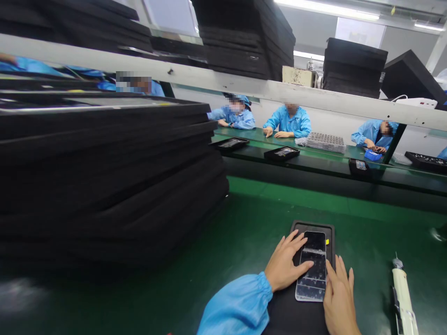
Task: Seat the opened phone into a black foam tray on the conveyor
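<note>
A smartphone [317, 283] with a glossy dark screen lies face up, its top part over a shallow black tray [330, 230] and its lower end on a black surface [293, 314]. My left hand [284, 265] rests at the phone's left side, fingers spread toward the upper edge, thumb stretched across the screen. Along the right edge lies my right hand [339, 293], fingers extended forward and touching the phone's side. Neither hand is wrapped round it. A small yellow tab [327, 242] shows beside the phone.
A tall stack of black trays [104, 186] fills the left of the green table [251, 223]. An electric screwdriver [403, 293] lies at the right. Beyond a shelf beam [314, 95], people in blue work at another bench with black trays [282, 153] and a blue box [373, 155].
</note>
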`<state>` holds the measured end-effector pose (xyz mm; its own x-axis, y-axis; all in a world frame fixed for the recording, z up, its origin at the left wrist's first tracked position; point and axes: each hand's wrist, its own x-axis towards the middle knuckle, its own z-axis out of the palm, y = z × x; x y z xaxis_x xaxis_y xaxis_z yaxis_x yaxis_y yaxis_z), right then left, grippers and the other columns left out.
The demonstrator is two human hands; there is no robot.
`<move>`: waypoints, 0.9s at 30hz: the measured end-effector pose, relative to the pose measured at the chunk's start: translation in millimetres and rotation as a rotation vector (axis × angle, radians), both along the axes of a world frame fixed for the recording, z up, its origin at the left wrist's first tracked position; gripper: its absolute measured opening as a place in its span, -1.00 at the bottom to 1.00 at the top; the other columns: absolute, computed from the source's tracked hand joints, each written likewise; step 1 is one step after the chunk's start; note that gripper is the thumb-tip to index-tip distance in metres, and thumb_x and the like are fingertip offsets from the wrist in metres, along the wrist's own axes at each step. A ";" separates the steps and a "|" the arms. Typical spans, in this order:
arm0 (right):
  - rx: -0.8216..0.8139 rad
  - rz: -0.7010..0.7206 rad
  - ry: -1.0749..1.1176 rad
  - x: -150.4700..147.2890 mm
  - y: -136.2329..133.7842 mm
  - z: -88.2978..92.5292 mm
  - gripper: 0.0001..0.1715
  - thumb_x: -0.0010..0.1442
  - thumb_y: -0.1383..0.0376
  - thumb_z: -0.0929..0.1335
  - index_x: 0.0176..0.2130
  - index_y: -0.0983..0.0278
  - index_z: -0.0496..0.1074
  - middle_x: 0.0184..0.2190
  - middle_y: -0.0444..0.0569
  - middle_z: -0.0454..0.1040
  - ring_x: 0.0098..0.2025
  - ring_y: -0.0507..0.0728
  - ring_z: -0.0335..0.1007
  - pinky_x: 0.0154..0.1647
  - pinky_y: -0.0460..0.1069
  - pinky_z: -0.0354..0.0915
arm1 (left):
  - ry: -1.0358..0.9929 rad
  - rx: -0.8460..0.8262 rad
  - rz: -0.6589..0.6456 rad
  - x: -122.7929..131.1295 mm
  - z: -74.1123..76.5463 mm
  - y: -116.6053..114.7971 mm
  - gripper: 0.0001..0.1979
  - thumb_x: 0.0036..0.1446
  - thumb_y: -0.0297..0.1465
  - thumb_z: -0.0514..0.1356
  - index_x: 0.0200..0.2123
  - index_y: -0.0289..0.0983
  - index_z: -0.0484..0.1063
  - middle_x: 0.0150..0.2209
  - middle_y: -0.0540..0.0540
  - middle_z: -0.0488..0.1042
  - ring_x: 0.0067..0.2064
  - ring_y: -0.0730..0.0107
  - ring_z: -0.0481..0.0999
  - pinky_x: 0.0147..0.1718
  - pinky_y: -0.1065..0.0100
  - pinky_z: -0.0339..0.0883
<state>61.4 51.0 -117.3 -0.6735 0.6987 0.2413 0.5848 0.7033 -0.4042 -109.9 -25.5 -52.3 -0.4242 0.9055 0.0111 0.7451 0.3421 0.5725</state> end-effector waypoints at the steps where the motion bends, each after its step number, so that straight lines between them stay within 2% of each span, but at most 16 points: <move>1: 0.003 0.002 0.006 0.2 0.3 -0.7 -0.39 0.21 0.44 0.05 0.16 0.34 0.31 0.24 0.17 0.14 0.31 0.29 -0.06 0.26 0.40 -0.06 | 0.002 -0.011 -0.004 0.4 1.4 -0.3 -0.30 0.02 -0.16 0.21 0.21 -0.28 0.18 0.29 -0.12 0.07 0.35 0.16 -0.14 0.31 -0.04 -0.25; 7: 0.028 0.001 0.025 0.5 0.7 -3.4 -0.40 0.21 0.44 0.05 0.14 0.33 0.33 0.23 0.17 0.16 0.30 0.30 -0.03 0.24 0.42 -0.05 | 0.002 -0.005 -0.014 -1.8 -1.5 -1.0 -0.46 0.15 -0.28 0.05 0.20 -0.26 0.20 0.28 -0.08 0.08 0.35 0.22 -0.16 0.31 -0.05 -0.27; 16: 0.028 0.014 0.010 -0.4 1.0 0.8 -0.38 0.15 0.48 0.07 0.13 0.31 0.35 0.22 0.18 0.17 0.30 0.30 -0.02 0.23 0.42 -0.03 | 0.003 0.085 -0.030 -5.6 -14.7 0.2 -0.54 0.21 -0.39 -0.05 0.17 -0.24 0.25 0.26 -0.07 0.15 0.34 0.21 -0.11 0.29 -0.13 -0.21; 21: -0.006 0.022 -0.017 1.1 -0.1 6.4 -0.36 0.15 0.49 0.07 0.14 0.30 0.34 0.23 0.18 0.14 0.31 0.29 -0.06 0.25 0.41 -0.06 | -0.002 0.144 -0.023 -9.6 -24.4 1.0 -0.42 0.08 -0.63 -0.14 0.15 -0.22 0.28 0.24 -0.05 0.19 0.33 0.28 -0.07 0.29 -0.10 -0.18; 27: -0.058 0.018 -0.051 1.3 -1.7 11.2 -0.36 0.15 0.48 0.06 0.15 0.31 0.32 0.25 0.17 0.11 0.32 0.27 -0.09 0.27 0.39 -0.10 | -0.044 0.124 -0.008 -10.2 -19.7 1.8 -0.54 0.19 -0.52 -0.09 0.12 -0.20 0.31 0.21 -0.03 0.23 0.33 0.27 -0.05 0.30 -0.08 -0.18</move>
